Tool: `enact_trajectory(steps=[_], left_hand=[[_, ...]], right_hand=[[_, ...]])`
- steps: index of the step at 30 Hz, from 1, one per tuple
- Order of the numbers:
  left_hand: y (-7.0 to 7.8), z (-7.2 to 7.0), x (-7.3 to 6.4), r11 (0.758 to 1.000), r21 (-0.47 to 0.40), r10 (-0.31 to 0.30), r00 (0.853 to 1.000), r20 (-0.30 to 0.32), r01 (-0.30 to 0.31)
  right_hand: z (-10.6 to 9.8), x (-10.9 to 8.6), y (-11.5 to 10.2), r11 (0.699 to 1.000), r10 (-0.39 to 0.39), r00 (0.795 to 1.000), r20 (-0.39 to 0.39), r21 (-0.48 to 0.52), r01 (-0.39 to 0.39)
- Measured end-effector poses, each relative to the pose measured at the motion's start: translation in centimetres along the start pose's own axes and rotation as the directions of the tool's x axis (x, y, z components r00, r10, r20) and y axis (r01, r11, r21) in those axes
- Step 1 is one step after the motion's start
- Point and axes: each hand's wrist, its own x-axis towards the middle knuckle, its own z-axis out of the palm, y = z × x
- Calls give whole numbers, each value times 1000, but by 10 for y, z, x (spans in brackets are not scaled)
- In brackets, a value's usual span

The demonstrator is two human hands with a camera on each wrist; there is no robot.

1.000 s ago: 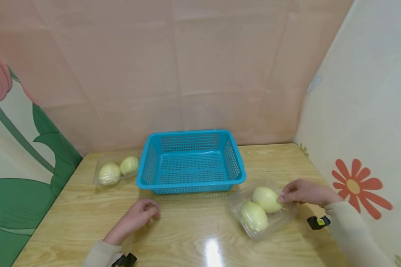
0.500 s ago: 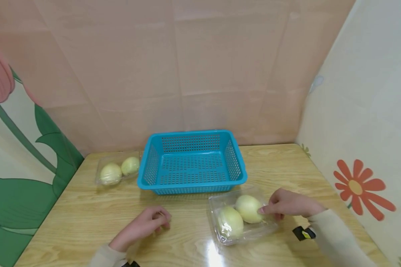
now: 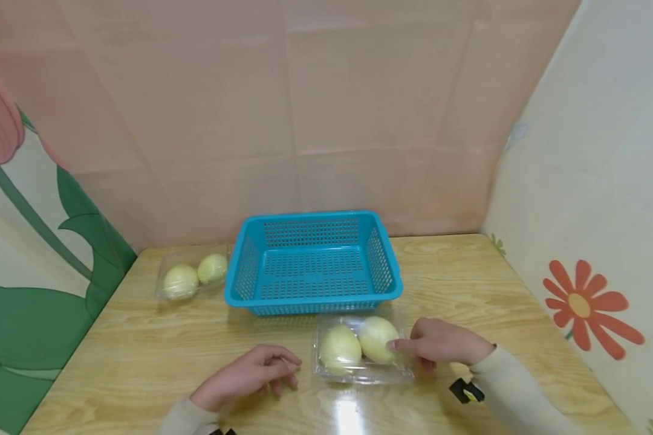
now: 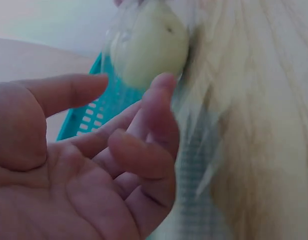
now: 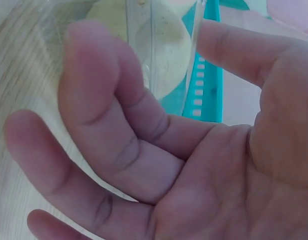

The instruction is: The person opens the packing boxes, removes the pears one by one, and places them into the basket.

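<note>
A clear plastic box (image 3: 366,376) with two pale yellow-green, round onion-like pieces inside, one on the left (image 3: 340,349) and one on the right (image 3: 378,339), is just in front of the blue basket. My right hand (image 3: 441,342) grips its right side, thumb on top and fingers underneath; the right wrist view shows the box wall (image 5: 152,45) between thumb and fingers. To the left of the box, my left hand (image 3: 253,371) has loosely bent fingers and nothing in its grasp. In the left wrist view a pale round piece (image 4: 154,45) shows beyond those fingers.
The blue perforated basket (image 3: 312,304) stands at the back middle of the wooden table (image 3: 141,362). Left of it lies a second clear box (image 3: 165,263) with two similar pale pieces. A pink sheet (image 3: 326,121) hangs behind.
The right hand has brought the box leftward to the front of the basket and turned it straighter. My left hand has moved right, its fingers spreading a little.
</note>
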Motion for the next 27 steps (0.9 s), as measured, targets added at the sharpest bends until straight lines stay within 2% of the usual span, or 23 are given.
enact_trajectory(steps=[4, 9, 14, 20, 27], left_hand=[[-1, 6, 3, 999, -48, -11, 999, 49, 13], [-3, 10, 5, 996, -83, 19, 998, 59, -14], [-4, 11, 5, 991, -130, 21, 999, 38, -16], [-5, 12, 4, 974, -227, 12, 1000, 11, -9], [-7, 14, 5, 949, -315, 8, 1000, 5, -6]], right_hand=[[3, 6, -4, 1000, -11, 1000, -8, -9, 11], [8, 11, -8, 1000, -6, 999, -32, 19, 7], [16, 13, -13, 999, -3, 998, -65, 43, 6], [23, 13, -19, 1000, 19, 992, -121, 8, -19], [26, 9, -27, 992, 84, 967, -240, -72, -104]])
